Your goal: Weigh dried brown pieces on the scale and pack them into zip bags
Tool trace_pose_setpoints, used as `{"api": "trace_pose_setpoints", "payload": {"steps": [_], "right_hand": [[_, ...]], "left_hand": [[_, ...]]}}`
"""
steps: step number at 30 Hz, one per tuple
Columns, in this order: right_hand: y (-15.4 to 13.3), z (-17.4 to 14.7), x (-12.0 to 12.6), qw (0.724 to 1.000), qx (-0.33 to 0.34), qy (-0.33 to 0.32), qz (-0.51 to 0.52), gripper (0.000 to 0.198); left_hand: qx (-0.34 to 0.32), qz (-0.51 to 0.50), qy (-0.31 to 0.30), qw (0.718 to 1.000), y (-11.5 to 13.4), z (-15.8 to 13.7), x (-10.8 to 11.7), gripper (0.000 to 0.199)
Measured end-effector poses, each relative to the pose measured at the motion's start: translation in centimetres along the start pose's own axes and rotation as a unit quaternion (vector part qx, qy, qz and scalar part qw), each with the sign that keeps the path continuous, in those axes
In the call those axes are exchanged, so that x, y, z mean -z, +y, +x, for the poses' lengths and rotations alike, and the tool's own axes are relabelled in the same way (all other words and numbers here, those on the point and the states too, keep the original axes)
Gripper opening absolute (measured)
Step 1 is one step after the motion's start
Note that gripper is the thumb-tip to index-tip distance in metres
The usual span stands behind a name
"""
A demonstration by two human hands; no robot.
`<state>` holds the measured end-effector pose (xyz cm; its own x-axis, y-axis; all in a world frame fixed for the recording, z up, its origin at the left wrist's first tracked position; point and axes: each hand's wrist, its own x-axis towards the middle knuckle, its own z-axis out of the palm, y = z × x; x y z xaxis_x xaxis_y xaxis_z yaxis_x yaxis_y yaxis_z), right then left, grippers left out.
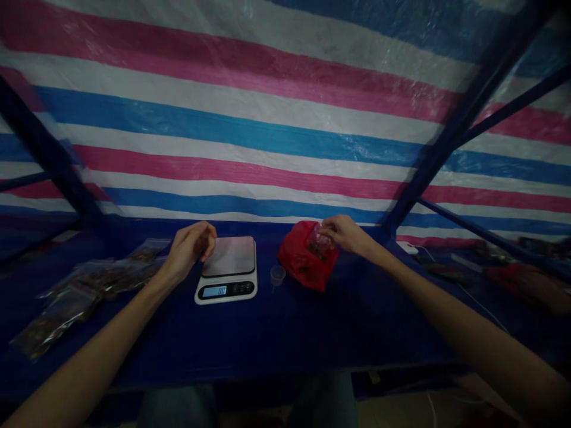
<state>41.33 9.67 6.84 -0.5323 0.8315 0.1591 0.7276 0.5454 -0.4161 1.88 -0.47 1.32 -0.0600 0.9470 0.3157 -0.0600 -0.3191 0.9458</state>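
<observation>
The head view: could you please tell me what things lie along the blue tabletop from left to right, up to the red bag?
Clear zip bags, digital scale, small clear plastic cup, red plastic bag.

One head-worn camera here, looking forward and down across the blue table [250, 345]!
And we're right up at the person's own eye line: the striped sheet [267, 119] stands face-on and fills the upper half, the tabletop runs across below it, and the person's legs [325, 401] just peep in at the bottom edge. In come the left forearm [116, 339] and right forearm [446, 309] from the lower corners, large and close, leading up to both hands, smaller, near the middle. It's a wide view, taking in dark bars [439, 145] either side, yet near enough to show the digits on the scale [229, 258].
</observation>
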Motion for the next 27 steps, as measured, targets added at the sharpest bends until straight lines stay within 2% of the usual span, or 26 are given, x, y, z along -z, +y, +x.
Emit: {"api": "trace_pose_setpoints", "payload": {"steps": [4, 9, 12, 15, 20, 24, 27], "right_hand": [[0.3, -0.1, -0.1, 0.998, -0.015, -0.044, 0.052, 0.014], [-0.7, -0.6, 0.5, 0.999, 0.008, -0.01, -0.049, 0.029], [-1.2, -0.9, 1.0, 0.997, -0.012, -0.01, -0.081, 0.028], [-1.6, -1.3, 1.4, 0.997, -0.024, 0.01, -0.074, 0.021], [-1.8, -1.8, 1.6, 0.998, -0.012, 0.026, -0.057, 0.031], [-1.8, -2.1, 1.8, 0.999, -0.025, 0.02, -0.041, 0.031], [-2.1, -2.8, 2.1, 0.997, -0.033, 0.073, -0.022, 0.03]], "left_hand": [[0.003, 0.003, 0.002, 1.0, -0.4, 0.1, 0.0, 0.033], [0.009, 0.011, 0.003, 1.0, -1.0, 0.3, 0.1, 0.034], [0.011, 0.018, 0.001, 1.0, -1.1, 0.3, 0.1, 0.034], [0.009, 0.022, 0.005, 1.0, -1.1, 0.3, 0.0, 0.035], [-0.002, 0.03, 0.019, 0.999, -1.0, 0.3, 0.0, 0.034], [-0.004, 0.032, 0.024, 0.999, -0.8, 0.2, 0.0, 0.032], [-0.01, 0.027, 0.016, 0.999, -0.6, 0.1, 0.0, 0.031]]}}
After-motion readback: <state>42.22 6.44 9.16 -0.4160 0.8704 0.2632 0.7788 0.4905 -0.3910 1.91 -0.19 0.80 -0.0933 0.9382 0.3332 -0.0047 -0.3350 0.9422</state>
